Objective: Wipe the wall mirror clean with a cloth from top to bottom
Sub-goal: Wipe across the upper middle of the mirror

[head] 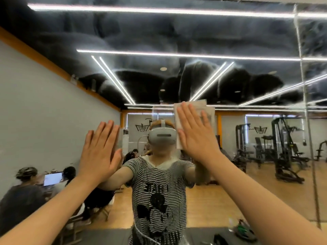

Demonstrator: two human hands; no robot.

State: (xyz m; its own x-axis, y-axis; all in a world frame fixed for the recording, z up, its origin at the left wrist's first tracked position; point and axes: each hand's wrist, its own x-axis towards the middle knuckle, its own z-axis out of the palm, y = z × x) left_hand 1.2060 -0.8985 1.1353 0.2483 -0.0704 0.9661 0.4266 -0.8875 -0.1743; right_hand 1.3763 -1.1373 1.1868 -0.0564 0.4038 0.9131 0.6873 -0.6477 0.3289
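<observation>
The wall mirror (221, 82) fills almost the whole view and reflects a gym room and a person in a striped shirt. My right hand (196, 135) lies flat with straight fingers on a pale folded cloth (178, 115), pressing it against the glass at about head height. The cloth shows above and to the left of the fingers. My left hand (99, 154) is flat on the bare glass to the left, fingers straight and together, holding nothing.
A vertical seam (304, 89) between mirror panels runs down the right side. A grey wall (44, 112) meets the mirror on the left. A dark mat (106, 236) with small items (242, 230) lies at the mirror's foot. Seated people and gym machines appear only as reflections.
</observation>
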